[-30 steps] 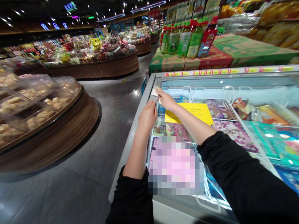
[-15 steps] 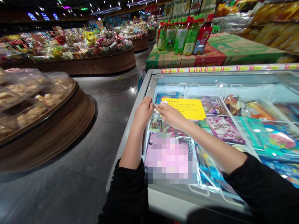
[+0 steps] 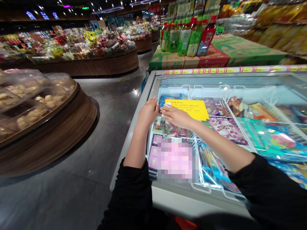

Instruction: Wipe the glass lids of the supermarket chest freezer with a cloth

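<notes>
My right hand lies low over the glass lid of a chest freezer, its fingers on a crumpled white tissue. My left hand rests on the freezer's grey left frame, fingers laid forward and holding nothing that I can see. The two hands almost meet at the fingertips. A yellow printed notice is on the glass just beyond my right hand. Under the lid, packaged frozen goods sit in white wire baskets.
Bottles stand on green and red cartons behind the freezer. To the left, across a grey tiled floor, is a curved wooden counter with pastries under clear covers. Price labels line the freezer's back edge.
My right hand stays by the left frame with the tissue, its fingers slightly shifted. My left hand has hardly moved. The whole view has shifted slightly.
</notes>
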`<state>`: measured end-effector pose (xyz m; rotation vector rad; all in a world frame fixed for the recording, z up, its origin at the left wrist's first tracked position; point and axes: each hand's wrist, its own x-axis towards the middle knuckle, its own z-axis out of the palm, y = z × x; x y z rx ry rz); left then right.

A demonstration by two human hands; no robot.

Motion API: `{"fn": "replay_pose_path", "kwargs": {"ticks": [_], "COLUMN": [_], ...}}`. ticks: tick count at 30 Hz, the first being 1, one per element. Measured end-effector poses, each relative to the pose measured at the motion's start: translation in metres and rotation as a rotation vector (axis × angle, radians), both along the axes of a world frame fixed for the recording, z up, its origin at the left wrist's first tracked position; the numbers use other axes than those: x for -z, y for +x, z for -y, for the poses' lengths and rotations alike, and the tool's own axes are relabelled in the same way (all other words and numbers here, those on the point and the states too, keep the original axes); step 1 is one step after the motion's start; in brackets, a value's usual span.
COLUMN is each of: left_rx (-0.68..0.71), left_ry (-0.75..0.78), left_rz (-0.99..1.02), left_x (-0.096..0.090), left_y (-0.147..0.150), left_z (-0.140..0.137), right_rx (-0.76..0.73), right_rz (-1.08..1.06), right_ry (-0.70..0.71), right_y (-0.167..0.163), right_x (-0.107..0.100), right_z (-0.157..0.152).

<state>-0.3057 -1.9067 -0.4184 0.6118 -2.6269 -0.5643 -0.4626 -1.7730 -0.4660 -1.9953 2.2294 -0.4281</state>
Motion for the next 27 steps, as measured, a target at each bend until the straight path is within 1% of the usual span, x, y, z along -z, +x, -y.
{"fn": "replay_pose_path", "kwargs": {"ticks": [2,4,6,8,10,12,14,16,18,19,21,24,26,27], "left_rx": [-0.006,-0.009,-0.009,-0.010,-0.004,0.014,0.032,0.036,0.031,0.029,0.025,0.002,-0.019,-0.025], "left_ry": [0.000,-0.010,-0.036,-0.073,-0.115,-0.154,-0.184,-0.199,-0.202,-0.200,-0.191,-0.162,-0.135,-0.124], "left_rz": [0.001,0.006,0.011,0.015,0.016,0.020,0.027,0.041,0.046,0.045,0.038,0.030,0.025,0.024], "left_x": [0.000,0.000,0.000,-0.001,-0.003,-0.004,-0.004,-0.004,-0.003,-0.003,-0.002,-0.001,-0.001,-0.001], "left_y": [0.000,0.000,0.000,0.000,0.001,0.003,0.004,0.005,0.005,0.004,0.004,0.003,0.004,0.004], "left_z": [-0.001,-0.002,-0.003,-0.004,-0.007,-0.009,-0.011,-0.012,-0.011,-0.011,-0.010,-0.008,-0.007,-0.007], "right_rx": [0.000,0.065,0.145,0.190,0.169,0.111,0.057,0.032,0.042,0.061,0.124,0.196,0.172,0.140], "right_rz": [0.032,0.043,0.030,0.003,-0.022,-0.024,-0.006,0.016,0.030,0.031,0.026,0.002,-0.007,-0.004], "right_ry": [-0.010,-0.027,-0.042,-0.055,-0.067,-0.056,-0.034,-0.015,0.001,0.004,-0.004,-0.027,-0.037,-0.037], "right_y": [-0.007,-0.015,-0.018,-0.012,0.001,0.014,0.022,0.021,0.014,0.010,0.003,0.002,0.005,0.007], "right_x": [0.000,0.000,0.001,0.002,0.002,0.001,-0.001,-0.004,-0.007,-0.007,-0.006,-0.002,0.000,0.000], "right_z": [-0.021,-0.030,-0.023,-0.009,0.002,0.000,-0.014,-0.032,-0.042,-0.042,-0.034,-0.011,-0.004,-0.005]}}
